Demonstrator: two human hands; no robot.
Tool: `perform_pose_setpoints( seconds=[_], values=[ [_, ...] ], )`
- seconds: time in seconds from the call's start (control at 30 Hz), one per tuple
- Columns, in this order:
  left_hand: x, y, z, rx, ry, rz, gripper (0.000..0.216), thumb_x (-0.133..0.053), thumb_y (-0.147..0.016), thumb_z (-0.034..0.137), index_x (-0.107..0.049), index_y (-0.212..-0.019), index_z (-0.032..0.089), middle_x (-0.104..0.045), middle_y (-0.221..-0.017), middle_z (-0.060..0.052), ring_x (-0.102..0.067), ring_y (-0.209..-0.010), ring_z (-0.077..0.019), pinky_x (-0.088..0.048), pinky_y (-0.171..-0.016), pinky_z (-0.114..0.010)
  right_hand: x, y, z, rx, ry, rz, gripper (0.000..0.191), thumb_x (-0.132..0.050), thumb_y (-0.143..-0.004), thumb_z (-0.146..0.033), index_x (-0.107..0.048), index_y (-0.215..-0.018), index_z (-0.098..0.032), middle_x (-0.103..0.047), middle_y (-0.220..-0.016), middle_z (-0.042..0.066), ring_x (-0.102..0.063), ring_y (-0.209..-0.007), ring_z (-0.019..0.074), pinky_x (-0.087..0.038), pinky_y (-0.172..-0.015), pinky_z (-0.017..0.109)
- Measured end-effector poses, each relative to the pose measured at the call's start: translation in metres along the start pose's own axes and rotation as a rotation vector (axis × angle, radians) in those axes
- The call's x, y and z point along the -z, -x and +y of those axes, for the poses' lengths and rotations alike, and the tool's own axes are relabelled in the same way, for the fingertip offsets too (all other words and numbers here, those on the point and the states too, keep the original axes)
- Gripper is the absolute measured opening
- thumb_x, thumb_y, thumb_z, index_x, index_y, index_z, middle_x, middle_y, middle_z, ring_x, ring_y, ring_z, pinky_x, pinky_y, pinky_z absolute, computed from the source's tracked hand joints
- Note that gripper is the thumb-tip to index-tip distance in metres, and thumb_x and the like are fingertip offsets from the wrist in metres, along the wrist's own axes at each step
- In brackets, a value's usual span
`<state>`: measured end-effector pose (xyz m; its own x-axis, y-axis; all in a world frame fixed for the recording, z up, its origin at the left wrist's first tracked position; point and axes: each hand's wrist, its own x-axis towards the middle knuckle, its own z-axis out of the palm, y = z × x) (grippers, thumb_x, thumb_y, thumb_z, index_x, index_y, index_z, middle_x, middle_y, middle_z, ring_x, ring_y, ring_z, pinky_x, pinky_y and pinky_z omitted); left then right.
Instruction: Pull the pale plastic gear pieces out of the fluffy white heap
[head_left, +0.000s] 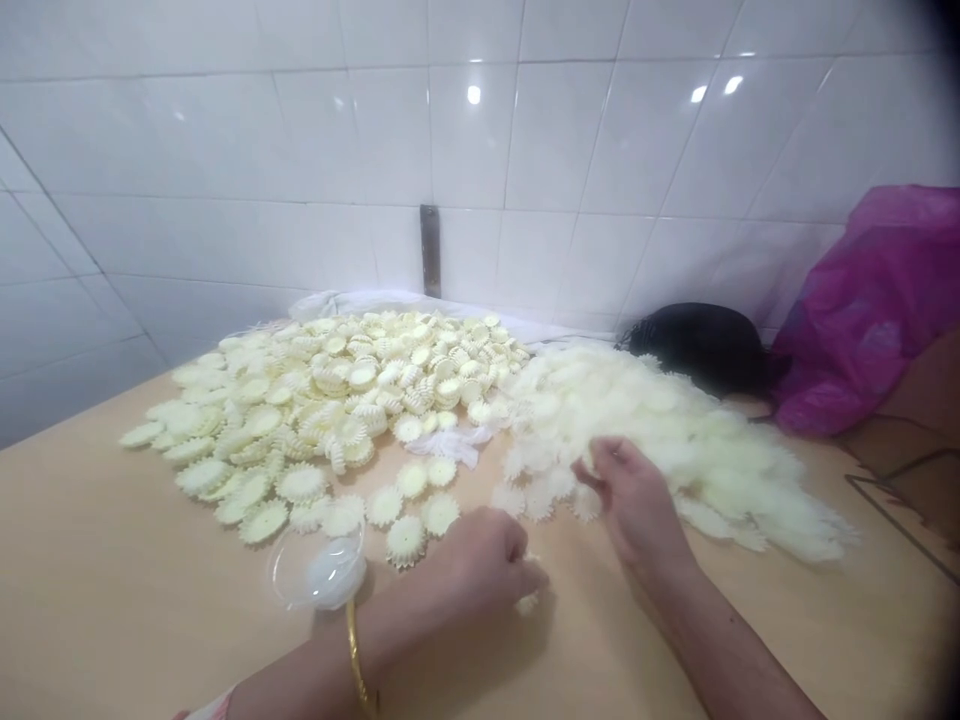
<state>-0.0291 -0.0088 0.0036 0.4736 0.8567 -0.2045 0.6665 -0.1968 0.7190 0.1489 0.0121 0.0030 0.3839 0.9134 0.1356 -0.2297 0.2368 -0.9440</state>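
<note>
My left hand rests on the wooden table, fingers curled round a small pale frilled piece that peeks out at the fingertips. A gold bangle circles that wrist. My right hand reaches into the edge of a fluffy pile of thin pale-yellow frilled discs, fingers pinched on one of them. Left of the hands lies a big heap of thicker, stacked pale-yellow ruffled discs, with a few single ones spread near my left hand.
A small clear plastic cup lies on its side by my left wrist. At the back right sit a black bundle and a magenta plastic bag. White tiled walls close the table's far side.
</note>
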Motion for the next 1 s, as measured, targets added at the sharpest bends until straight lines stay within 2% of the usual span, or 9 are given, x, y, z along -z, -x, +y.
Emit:
perform_pose_setpoints(
  seconds=[0.1, 0.23, 0.33, 0.43, 0.5, 0.57, 0.7, 0.8, 1.0],
  values=[
    [-0.004, 0.000, -0.005, -0.046, -0.159, 0.030, 0.032, -0.063, -0.058, 0.032, -0.038, -0.043, 0.018, -0.032, -0.042, 0.004, -0.028, -0.040, -0.0084, -0.014, -0.041, -0.025, -0.006, 0.010, 0.003, 0.048, 0.236, -0.089, 0.023, -0.061, -0.072, -0.038, -0.051, -0.064, -0.019, -0.043, -0.058, -0.005, -0.038, -0.056, 0.0099, -0.035, -0.052, 0.021],
    [0.001, 0.001, -0.001, -0.070, -0.135, 0.077, 0.045, -0.074, -0.039, 0.052, -0.047, -0.052, 0.019, -0.043, -0.051, 0.003, -0.034, -0.047, -0.0106, -0.018, -0.043, -0.023, -0.006, 0.015, 0.004, 0.132, 0.457, -0.153, 0.022, -0.054, -0.078, -0.037, -0.049, -0.066, -0.019, -0.039, -0.055, -0.005, -0.035, -0.051, 0.0099, -0.029, -0.046, 0.021],
    [0.008, 0.000, 0.007, -0.075, 0.054, 0.165, 0.043, -0.066, -0.053, 0.057, -0.051, -0.060, 0.018, -0.046, -0.055, 0.002, -0.037, -0.051, -0.0106, -0.023, -0.045, -0.022, -0.006, 0.017, 0.002, 0.170, 0.541, -0.187, 0.021, -0.051, -0.080, -0.035, -0.049, -0.066, -0.019, -0.041, -0.055, -0.004, -0.036, -0.052, 0.0106, -0.030, -0.047, 0.022],
    [0.009, -0.004, 0.010, -0.112, 0.330, 0.268, 0.036, -0.055, -0.070, 0.052, -0.055, -0.072, 0.016, -0.050, -0.064, 0.000, -0.043, -0.058, -0.0110, -0.031, -0.050, -0.022, -0.011, 0.023, 0.000, 0.188, 0.587, -0.235, 0.020, -0.048, -0.081, -0.034, -0.048, -0.067, -0.019, -0.044, -0.057, -0.003, -0.040, -0.053, 0.0114, -0.033, -0.049, 0.022],
    [0.007, -0.007, 0.010, -0.096, 0.525, 0.224, 0.032, -0.054, -0.073, 0.048, -0.055, -0.076, 0.016, -0.052, -0.068, -0.001, -0.046, -0.060, -0.0112, -0.035, -0.052, -0.023, -0.015, 0.028, -0.001, 0.214, 0.639, -0.269, 0.020, -0.047, -0.082, -0.033, -0.047, -0.067, -0.020, -0.047, -0.059, -0.003, -0.042, -0.055, 0.0120, -0.034, -0.051, 0.023],
    [0.003, -0.010, 0.007, -0.078, 0.663, 0.175, 0.027, -0.054, -0.074, 0.042, -0.053, -0.073, 0.015, -0.051, -0.064, 0.000, -0.046, -0.056, -0.0103, -0.037, -0.053, -0.023, -0.019, 0.033, -0.001, 0.225, 0.688, -0.298, 0.020, -0.045, -0.083, -0.032, -0.047, -0.067, -0.020, -0.049, -0.059, -0.002, -0.044, -0.056, 0.0124, -0.035, -0.052, 0.024],
    [-0.002, -0.013, 0.004, -0.119, 0.695, 0.276, 0.021, -0.051, -0.076, 0.031, -0.050, -0.063, 0.015, -0.044, -0.053, 0.003, -0.040, -0.050, -0.0081, -0.034, -0.051, -0.023, -0.021, 0.038, 0.000, 0.107, 0.591, -0.348, 0.018, -0.049, -0.082, -0.037, -0.053, -0.081, -0.020, -0.055, -0.069, 0.000, -0.050, -0.061, 0.0140, -0.038, -0.054, 0.025],
    [-0.003, -0.013, 0.003, -0.130, 0.664, 0.335, 0.020, -0.052, -0.076, 0.030, -0.050, -0.062, 0.015, -0.043, -0.053, 0.003, -0.038, -0.050, -0.0077, -0.032, -0.049, -0.022, -0.021, 0.037, 0.002, -0.042, 0.396, -0.406, 0.028, -0.055, -0.077, -0.044, -0.057, -0.089, -0.019, -0.057, -0.072, 0.001, -0.053, -0.064, 0.0160, -0.041, -0.056, 0.027],
    [-0.003, -0.011, 0.006, -0.103, 0.690, 0.357, 0.020, -0.053, -0.075, 0.028, -0.048, -0.061, 0.016, -0.045, -0.054, 0.003, -0.041, -0.051, -0.0080, -0.034, -0.050, -0.022, -0.021, 0.035, 0.003, -0.186, 0.185, -0.481, 0.033, -0.061, -0.071, -0.049, -0.056, -0.065, -0.017, -0.054, -0.063, 0.000, -0.050, -0.061, 0.0143, -0.040, -0.055, 0.026]
  ],
)
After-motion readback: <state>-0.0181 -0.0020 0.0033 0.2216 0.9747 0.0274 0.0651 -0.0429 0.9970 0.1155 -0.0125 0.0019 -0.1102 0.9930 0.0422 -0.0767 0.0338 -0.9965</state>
